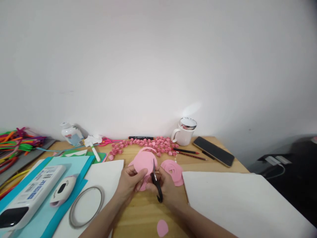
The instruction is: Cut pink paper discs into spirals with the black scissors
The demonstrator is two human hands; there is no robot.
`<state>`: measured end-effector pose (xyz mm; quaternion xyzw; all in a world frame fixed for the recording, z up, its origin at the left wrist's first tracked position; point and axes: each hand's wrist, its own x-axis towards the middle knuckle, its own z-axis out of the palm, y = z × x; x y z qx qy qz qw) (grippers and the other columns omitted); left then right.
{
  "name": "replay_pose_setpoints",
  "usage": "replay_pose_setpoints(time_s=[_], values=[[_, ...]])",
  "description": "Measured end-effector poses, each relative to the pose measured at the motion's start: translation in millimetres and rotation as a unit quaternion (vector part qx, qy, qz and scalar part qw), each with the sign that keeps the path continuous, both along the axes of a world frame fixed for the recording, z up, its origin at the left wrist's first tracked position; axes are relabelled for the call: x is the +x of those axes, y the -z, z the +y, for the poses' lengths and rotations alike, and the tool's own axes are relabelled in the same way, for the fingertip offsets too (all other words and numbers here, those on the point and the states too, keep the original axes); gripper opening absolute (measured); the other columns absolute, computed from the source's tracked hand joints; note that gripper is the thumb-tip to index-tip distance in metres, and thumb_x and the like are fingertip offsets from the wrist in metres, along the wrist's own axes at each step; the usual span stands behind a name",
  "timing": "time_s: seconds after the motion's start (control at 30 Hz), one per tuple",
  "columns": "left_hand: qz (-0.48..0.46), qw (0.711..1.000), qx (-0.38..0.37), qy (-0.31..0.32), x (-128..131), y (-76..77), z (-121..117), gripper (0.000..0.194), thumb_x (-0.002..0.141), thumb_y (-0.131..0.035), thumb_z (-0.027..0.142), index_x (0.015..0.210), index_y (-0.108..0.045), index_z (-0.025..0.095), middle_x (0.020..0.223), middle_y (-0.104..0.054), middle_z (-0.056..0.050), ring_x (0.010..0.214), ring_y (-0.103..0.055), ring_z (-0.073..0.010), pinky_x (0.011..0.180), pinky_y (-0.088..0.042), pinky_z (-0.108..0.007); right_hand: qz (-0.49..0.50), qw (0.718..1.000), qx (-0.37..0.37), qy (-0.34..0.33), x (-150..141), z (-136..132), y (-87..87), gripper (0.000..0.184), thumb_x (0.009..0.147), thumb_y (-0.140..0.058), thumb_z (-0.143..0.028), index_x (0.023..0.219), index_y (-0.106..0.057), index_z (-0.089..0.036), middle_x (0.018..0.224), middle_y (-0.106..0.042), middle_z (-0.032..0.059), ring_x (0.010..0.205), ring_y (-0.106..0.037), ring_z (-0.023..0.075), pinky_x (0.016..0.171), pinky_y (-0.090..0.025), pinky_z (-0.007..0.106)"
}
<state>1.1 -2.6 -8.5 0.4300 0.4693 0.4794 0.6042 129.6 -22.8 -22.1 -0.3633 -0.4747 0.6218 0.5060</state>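
Note:
My left hand (132, 180) pinches a round piece of pink paper (143, 162) by its lower left edge. Black-handled scissors (157, 185) are gripped in my right hand (164, 185), their blades at the right edge of the pink disc. More pink paper shows behind and below the disc, partly hidden by my fingers. Just right of my right hand lie pink paper spirals (172, 170), stacked flat on the table. A small pink paper oval (162, 228) rests on the wood nearer to me.
Behind my hands many small rolled pink paper roses (158, 144) lie near a white mug (184, 132), pencils (188, 153) and a phone (214, 151). White sheets (235, 195) flank both sides. At left are a tape ring (86, 207), a white device (32, 195), a bottle (71, 134) and colourful strips (19, 145).

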Motion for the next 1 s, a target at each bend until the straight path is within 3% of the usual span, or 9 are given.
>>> replay_pose_setpoints(time_s=[0.23, 0.47, 0.63, 0.8, 1.0], values=[[-0.015, 1.0, 0.006, -0.016, 2.0, 1.2, -0.9, 0.03, 0.061, -0.069, 0.034, 0.049, -0.051, 0.014, 0.027, -0.039, 0.008, 0.027, -0.028, -0.0022, 0.033, -0.024, -0.016, -0.004, 1.0, -0.014, -0.009, 0.5, -0.9, 1.0, 0.035, 0.06, -0.074, -0.034, 0.077, -0.047, -0.018, 0.061, -0.055, -0.0043, 0.053, -0.047, 0.0095, 0.045, -0.029, 0.019], [0.012, 1.0, -0.011, 0.008, 4.2, 4.3, -0.5, 0.036, 0.063, -0.067, 0.039, 0.044, -0.05, 0.013, 0.031, -0.044, 0.004, 0.027, -0.032, -0.0027, 0.031, -0.021, -0.016, -0.015, 1.0, -0.006, -0.003, -0.3, -0.1, 3.2, 0.038, 0.057, -0.074, -0.037, 0.076, -0.047, -0.018, 0.067, -0.058, -0.002, 0.059, -0.053, 0.012, 0.049, -0.035, 0.02], [0.03, 0.999, -0.009, -0.026, 6.9, 1.8, -2.3, 0.034, 0.056, -0.071, 0.039, 0.045, -0.052, 0.012, 0.029, -0.042, 0.005, 0.026, -0.03, -0.0026, 0.03, -0.019, -0.016, 0.002, 1.0, -0.008, -0.023, 0.2, -1.1, 4.5, 0.036, 0.06, -0.073, -0.034, 0.08, -0.047, -0.018, 0.069, -0.06, -0.0009, 0.062, -0.056, 0.0135, 0.051, -0.038, 0.021], [0.023, 0.999, -0.009, -0.026, 8.6, -6.5, -3.6, 0.034, 0.054, -0.071, 0.036, 0.042, -0.049, 0.013, 0.027, -0.041, 0.006, 0.027, -0.03, -0.0026, 0.031, -0.02, -0.016, 0.012, 1.0, -0.016, -0.02, -0.1, -0.8, 4.3, 0.042, 0.06, -0.073, -0.033, 0.088, -0.044, -0.02, 0.07, -0.062, -0.001, 0.063, -0.059, 0.0151, 0.052, -0.042, 0.022], [0.027, 0.999, -0.006, -0.019, 7.5, -3.2, -2.8, 0.036, 0.057, -0.069, 0.035, 0.039, -0.047, 0.014, 0.027, -0.041, 0.006, 0.027, -0.032, -0.0037, 0.032, -0.025, -0.018, 0.008, 1.0, -0.021, -0.017, -1.2, -1.3, 2.8, 0.045, 0.064, -0.07, -0.034, 0.095, -0.04, -0.021, 0.069, -0.062, -0.0016, 0.062, -0.06, 0.0152, 0.053, -0.044, 0.024]])
